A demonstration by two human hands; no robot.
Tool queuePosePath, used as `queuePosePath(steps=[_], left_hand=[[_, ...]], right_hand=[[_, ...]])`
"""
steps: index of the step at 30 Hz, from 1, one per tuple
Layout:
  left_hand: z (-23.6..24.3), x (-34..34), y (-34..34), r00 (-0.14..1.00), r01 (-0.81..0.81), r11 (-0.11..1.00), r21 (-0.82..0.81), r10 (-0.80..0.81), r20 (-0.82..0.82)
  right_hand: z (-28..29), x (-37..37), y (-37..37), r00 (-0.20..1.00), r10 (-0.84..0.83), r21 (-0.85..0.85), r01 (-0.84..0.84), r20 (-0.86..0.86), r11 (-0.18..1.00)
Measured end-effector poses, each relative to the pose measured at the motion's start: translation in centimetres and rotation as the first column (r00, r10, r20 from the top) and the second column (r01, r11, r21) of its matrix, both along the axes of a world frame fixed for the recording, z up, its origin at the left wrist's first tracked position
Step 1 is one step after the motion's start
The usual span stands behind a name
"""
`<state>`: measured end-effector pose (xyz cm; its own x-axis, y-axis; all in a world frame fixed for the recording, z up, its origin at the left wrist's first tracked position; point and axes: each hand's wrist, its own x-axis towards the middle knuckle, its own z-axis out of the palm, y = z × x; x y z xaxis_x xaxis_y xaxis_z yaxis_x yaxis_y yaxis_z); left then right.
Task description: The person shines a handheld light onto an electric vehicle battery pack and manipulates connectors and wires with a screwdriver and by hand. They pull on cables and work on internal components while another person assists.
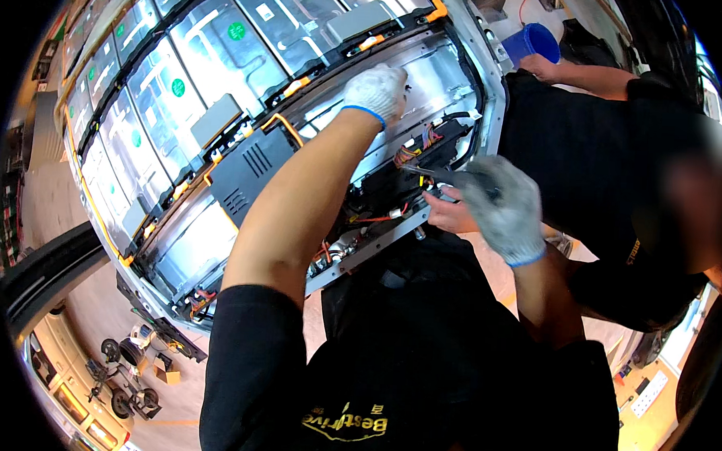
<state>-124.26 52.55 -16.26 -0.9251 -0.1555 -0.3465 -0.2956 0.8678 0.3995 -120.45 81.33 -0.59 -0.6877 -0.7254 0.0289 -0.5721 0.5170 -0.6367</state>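
Note:
Before me lies a large open battery pack point(215, 54) with silver modules, green round stickers and orange cables. My left hand point(375, 93), in a white knit glove, is closed over the bare silver area near the far right end; a small dark bit shows at its fingers, too little to name. My gloved right hand point(505, 209) grips a screwdriver point(452, 178) with a dark handle. Its thin shaft points left at a bundle of coloured wires point(408, 155) on a black unit point(387, 178). Beneath my right hand, a co-worker's bare hand point(452, 212) touches the frame edge.
A co-worker in black point(589, 163) leans in close on the right, one arm resting by a blue bucket point(532, 44). The pack's metal rim point(368, 258) runs right in front of me. At lower left are a yellowish van point(72, 382) and a wheeled cart point(128, 389).

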Motion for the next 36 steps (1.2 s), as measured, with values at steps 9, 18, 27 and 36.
queuePosePath(steps=[9, 18, 27, 36], left_hand=[[-6.9, -4.3, 1.9, 0.978, -0.096, 0.986, 0.137, 0.119, -0.173], [6.5, 10.8, 7.1, 0.705, -0.198, -0.483, 0.853, 0.534, 0.466], [9.1, 16.7, 8.8, 0.579, -0.134, -0.535, 0.835, 0.641, 0.503], [9.9, 24.4, 9.2, 0.361, -0.282, -0.023, 0.959, 0.924, 0.128]], right_hand=[[2.3, -2.5, 8.6, 0.954, -0.299, -0.003, 0.299, -0.017, 0.954], [-0.6, -4.0, 9.9, 0.903, -0.258, -0.333, 0.374, 0.344, 0.866], [-0.2, -4.1, 5.6, 0.863, -0.073, -0.342, 0.275, 0.501, 0.898], [-5.0, -7.6, 1.4, 0.626, 0.729, 0.012, -0.756, -0.277, 0.654]])
